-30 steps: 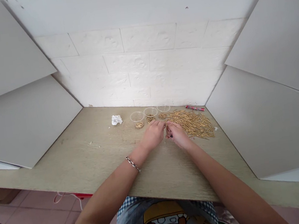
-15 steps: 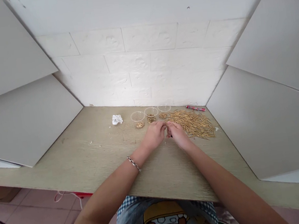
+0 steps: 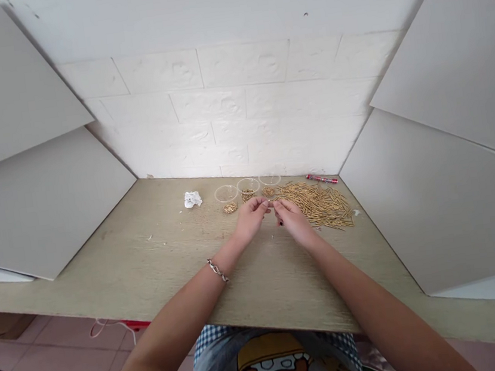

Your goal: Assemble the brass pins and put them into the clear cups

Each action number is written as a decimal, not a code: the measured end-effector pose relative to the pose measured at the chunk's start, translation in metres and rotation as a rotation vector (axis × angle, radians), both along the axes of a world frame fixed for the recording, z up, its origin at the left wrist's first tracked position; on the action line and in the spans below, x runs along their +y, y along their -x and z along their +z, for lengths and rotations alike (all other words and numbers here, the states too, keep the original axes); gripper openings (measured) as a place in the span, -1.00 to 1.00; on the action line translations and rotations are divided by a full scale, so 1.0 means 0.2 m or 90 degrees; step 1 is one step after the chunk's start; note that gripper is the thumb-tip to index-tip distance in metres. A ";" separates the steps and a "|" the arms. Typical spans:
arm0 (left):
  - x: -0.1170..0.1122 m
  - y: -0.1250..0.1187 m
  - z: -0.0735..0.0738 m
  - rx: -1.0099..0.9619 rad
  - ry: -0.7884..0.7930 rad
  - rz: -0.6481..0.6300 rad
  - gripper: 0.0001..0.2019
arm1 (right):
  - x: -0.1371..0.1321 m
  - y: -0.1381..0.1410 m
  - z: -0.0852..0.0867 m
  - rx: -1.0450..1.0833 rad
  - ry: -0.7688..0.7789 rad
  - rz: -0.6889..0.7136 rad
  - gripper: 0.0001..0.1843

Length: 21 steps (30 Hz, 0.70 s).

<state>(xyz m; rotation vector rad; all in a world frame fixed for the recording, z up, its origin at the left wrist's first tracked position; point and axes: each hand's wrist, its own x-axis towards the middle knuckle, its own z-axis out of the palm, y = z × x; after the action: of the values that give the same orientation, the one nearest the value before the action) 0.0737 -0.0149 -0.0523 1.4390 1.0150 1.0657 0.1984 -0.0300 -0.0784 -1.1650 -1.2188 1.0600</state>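
My left hand (image 3: 251,216) and my right hand (image 3: 292,217) meet fingertip to fingertip above the table, just in front of the cups, both closed in a pinch. A thin gold rod seems to span the narrow gap from my right fingertips; whatever my left fingers pinch is too small to make out. Right beside my right hand spreads a big pile of thin gold rods (image 3: 322,205). Beyond my left hand stand clear plastic cups, one with small gold pieces (image 3: 230,208), another with darker brass pieces (image 3: 248,194), and a third with small gold pieces (image 3: 269,191).
Crumpled white tissue (image 3: 192,199) lies left of the cups. A red tube-like stick (image 3: 321,179) rests behind the pile by the wall. Grey panels (image 3: 43,210) flank the wooden table (image 3: 186,277) on both sides; a white brick-patterned wall (image 3: 224,104) closes the back.
My left hand has shifted slightly left and its thumb shows more clearly; the fingertips of both hands are a little farther apart. The whole view has shifted slightly.
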 end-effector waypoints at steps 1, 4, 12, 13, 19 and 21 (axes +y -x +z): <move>-0.01 0.00 0.01 -0.009 0.015 -0.008 -0.89 | 0.00 0.00 0.00 -0.006 0.001 -0.004 -0.63; -0.03 0.00 0.02 -0.026 0.048 -0.015 -0.87 | 0.00 -0.01 0.00 -0.036 0.009 -0.032 -0.64; -0.02 -0.02 -0.01 -0.021 0.040 -0.017 -0.84 | -0.02 -0.01 0.04 -0.235 -0.040 -0.129 -0.63; -0.02 -0.02 -0.01 -0.018 0.035 -0.015 -0.83 | -0.02 -0.01 0.04 -0.250 -0.046 -0.130 -0.63; -0.03 -0.02 0.00 -0.024 0.015 -0.011 -0.85 | -0.04 0.01 0.05 -0.282 -0.058 -0.129 -0.60; -0.03 -0.02 0.01 -0.025 0.016 -0.012 -0.86 | -0.04 0.01 0.05 -0.281 -0.064 -0.128 -0.59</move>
<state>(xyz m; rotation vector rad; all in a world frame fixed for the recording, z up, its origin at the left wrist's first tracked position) 0.0779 -0.0213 -0.0505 1.3991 0.9816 1.0604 0.1967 -0.0375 -0.0681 -1.4552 -1.4376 0.5993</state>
